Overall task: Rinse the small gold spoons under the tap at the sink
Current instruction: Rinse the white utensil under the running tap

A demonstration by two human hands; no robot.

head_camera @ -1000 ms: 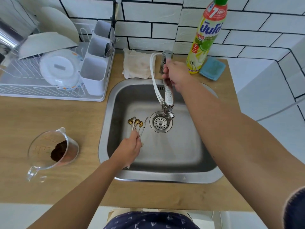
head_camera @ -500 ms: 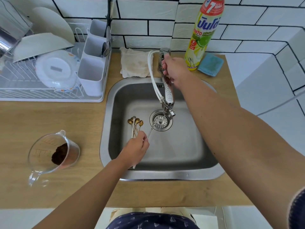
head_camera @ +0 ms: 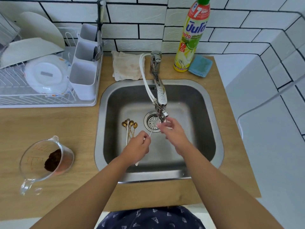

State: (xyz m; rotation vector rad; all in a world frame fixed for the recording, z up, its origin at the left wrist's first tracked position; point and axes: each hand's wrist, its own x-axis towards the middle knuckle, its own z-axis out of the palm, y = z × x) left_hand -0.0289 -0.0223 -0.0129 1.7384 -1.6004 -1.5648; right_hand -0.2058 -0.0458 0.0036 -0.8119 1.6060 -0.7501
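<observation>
One small spoon (head_camera: 151, 133), white-handled, is pinched in the left hand (head_camera: 137, 147), fingers curled tight on the handle; its bowl end reaches toward 1 o'clock, under the tap (head_camera: 159, 90) spout and over the drain strainer (head_camera: 152, 121). The bowl itself is blurred. The right hand (head_camera: 173, 134) hovers just at the spoon's tip, fingers loosely spread, holding nothing; can't tell if it touches the spoon.

The other gold spoons (head_camera: 130, 126) lie in a bunch on the sink (head_camera: 212, 129) floor, at 9 o'clock of the strainer, bowls pointing to 12 o'clock, handles running under the left hand. A white hose (head_camera: 145, 76) loops along the tap's left side.

On the tabletop (head_camera: 49, 123), at 8 o'clock of the sink: a clear measuring jug (head_camera: 46, 161), tilted w/ a dark brown clump inside. At 10 o'clock: a white dish rack (head_camera: 39, 100) holding plates and an upturned white bowl (head_camera: 47, 75); its 3-compartment cutlery caddy (head_camera: 84, 70) has metal utensils in the middle section, the nearest section looks bare. At 12 o'clock, a stained cloth (head_camera: 127, 66). At 1 o'clock, a yellow dish-soap bottle (head_camera: 191, 38) upright, green cap, w/ a blue sponge (head_camera: 200, 66) just beside it.
</observation>
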